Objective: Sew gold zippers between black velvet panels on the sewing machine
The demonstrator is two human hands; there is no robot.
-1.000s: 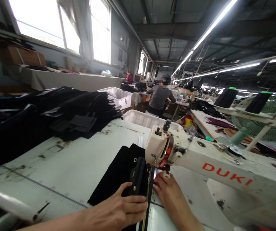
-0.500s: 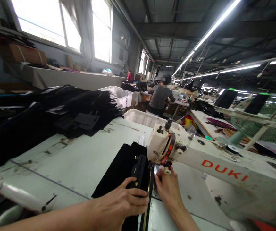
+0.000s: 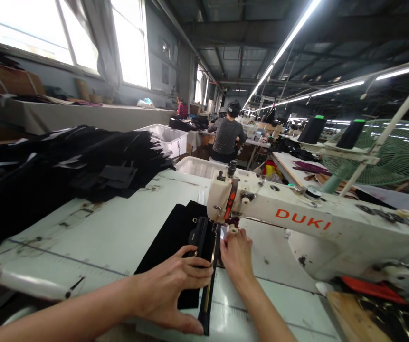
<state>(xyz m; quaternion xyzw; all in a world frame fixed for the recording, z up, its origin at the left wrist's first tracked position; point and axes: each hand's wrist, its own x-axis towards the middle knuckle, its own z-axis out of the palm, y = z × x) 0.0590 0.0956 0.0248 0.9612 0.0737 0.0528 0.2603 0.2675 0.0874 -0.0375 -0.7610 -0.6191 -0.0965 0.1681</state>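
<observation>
Black fabric piece (image 3: 175, 237) with a gold zipper (image 3: 209, 275) lies on the white desk (image 3: 111, 237) under the needle head of the sewing machine (image 3: 297, 223). Left hand (image 3: 172, 289) presses flat and open on the fabric; right hand (image 3: 236, 254), at its 2 o'clock, pinches the zipper edge beside the presser foot. Stacked black pieces (image 3: 93, 161) sit at 10 o'clock.

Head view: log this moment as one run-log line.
left hand: flat on black fabric piece | right hand: at presser foot, by zipper | sewing machine: DUKI
</observation>
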